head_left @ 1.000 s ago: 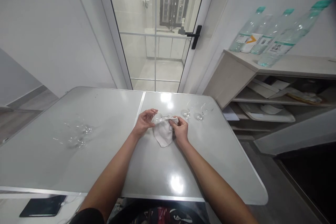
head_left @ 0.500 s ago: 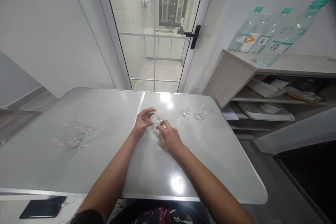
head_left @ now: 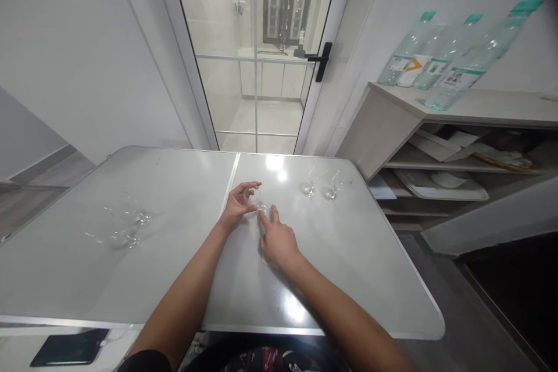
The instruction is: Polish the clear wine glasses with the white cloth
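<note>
My left hand (head_left: pixel 236 204) is curled around the bowl of a clear stemmed glass (head_left: pixel 251 193), which lies tilted with its foot toward my right hand. My right hand (head_left: pixel 279 239) reaches to the foot, two fingers stretched out and apart, one fingertip at the glass. A clear rounded edge (head_left: pixel 269 263) shows below my right hand; what it belongs to is mostly hidden. Two more clear stemmed glasses, a nearer one (head_left: pixel 309 190) and one by the table's right side (head_left: pixel 331 193), stand to the right. Another group of clear glasses (head_left: pixel 131 232) stands at the left.
The pale table (head_left: pixel 183 279) has a metal edge and a seam across it. Several green-capped bottles (head_left: pixel 457 78) stand on a shelf unit (head_left: pixel 392 110) at the right. A dark phone (head_left: pixel 70 347) lies below the table's front left edge. A glass door (head_left: pixel 226 99) is beyond.
My right hand has shifted slightly toward me and its fingers have straightened and spread. The glass in my left hand has tipped, its foot now nearer me.
</note>
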Demonstrator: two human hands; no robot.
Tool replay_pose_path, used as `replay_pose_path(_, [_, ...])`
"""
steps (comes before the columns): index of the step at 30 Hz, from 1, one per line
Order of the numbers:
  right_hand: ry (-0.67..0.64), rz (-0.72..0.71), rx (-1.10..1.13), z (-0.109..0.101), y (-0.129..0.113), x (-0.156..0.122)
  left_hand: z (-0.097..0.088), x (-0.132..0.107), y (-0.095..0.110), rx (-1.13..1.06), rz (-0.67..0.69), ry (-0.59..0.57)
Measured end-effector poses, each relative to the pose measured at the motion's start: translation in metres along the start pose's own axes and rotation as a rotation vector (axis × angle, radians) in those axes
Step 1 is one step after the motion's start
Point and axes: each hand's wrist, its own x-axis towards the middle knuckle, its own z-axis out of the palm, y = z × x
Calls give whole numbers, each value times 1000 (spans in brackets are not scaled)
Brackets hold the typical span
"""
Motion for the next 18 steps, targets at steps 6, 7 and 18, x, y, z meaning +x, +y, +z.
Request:
replay_pose_path(6, [-9, -51, -35, 3, 0, 4, 3, 0, 3, 4, -15, -64])
replay_pose_path(7, [-9, -57, -34, 3, 1, 5, 3, 0, 3, 9, -14, -80])
replay_pose_path(18, [-14, -11, -86, 1, -1, 2, 9, 4, -1, -108, -46, -128])
